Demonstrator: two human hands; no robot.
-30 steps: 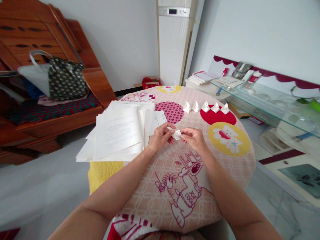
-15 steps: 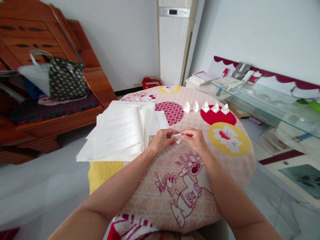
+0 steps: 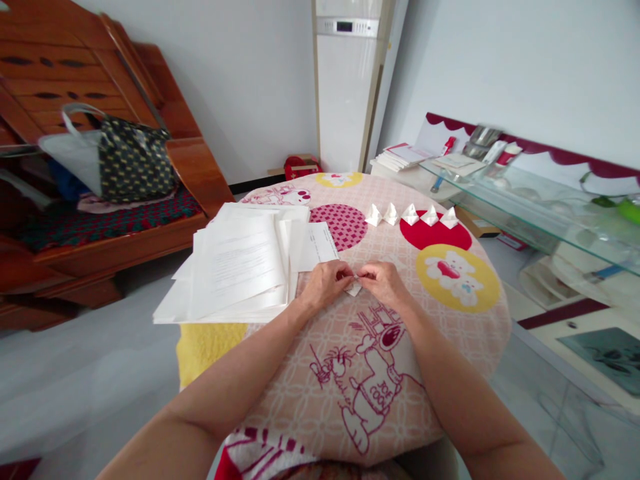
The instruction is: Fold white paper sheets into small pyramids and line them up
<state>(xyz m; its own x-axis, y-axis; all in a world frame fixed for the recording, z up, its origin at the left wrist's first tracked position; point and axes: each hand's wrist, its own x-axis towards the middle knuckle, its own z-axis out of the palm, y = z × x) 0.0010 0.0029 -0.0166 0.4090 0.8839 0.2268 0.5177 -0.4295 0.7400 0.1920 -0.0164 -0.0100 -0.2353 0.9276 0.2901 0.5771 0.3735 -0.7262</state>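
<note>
My left hand [image 3: 326,283] and my right hand [image 3: 382,282] meet over the middle of the round table [image 3: 465,333], fingertips pinched together on a small folded white paper piece [image 3: 354,288]. Most of the piece is hidden by the fingers; a corner pokes out below them. A spread stack of white paper sheets [image 3: 240,260] lies just left of my left hand. Several small folded white paper shapes [image 3: 411,215] stand in a row farther back on the cartoon-print tablecloth.
A wooden bench [image 3: 100,220] with a patterned bag [image 3: 127,157] stands to the left. A tall white cabinet unit [image 3: 347,87] rises behind the table. On the right, a glass shelf [image 3: 540,200] carries books, bottles and a metal cup.
Both hands have closed in tighter and dropped lower toward the tablecloth. The paper piece, plainly visible between the fingers earlier, is now mostly covered.
</note>
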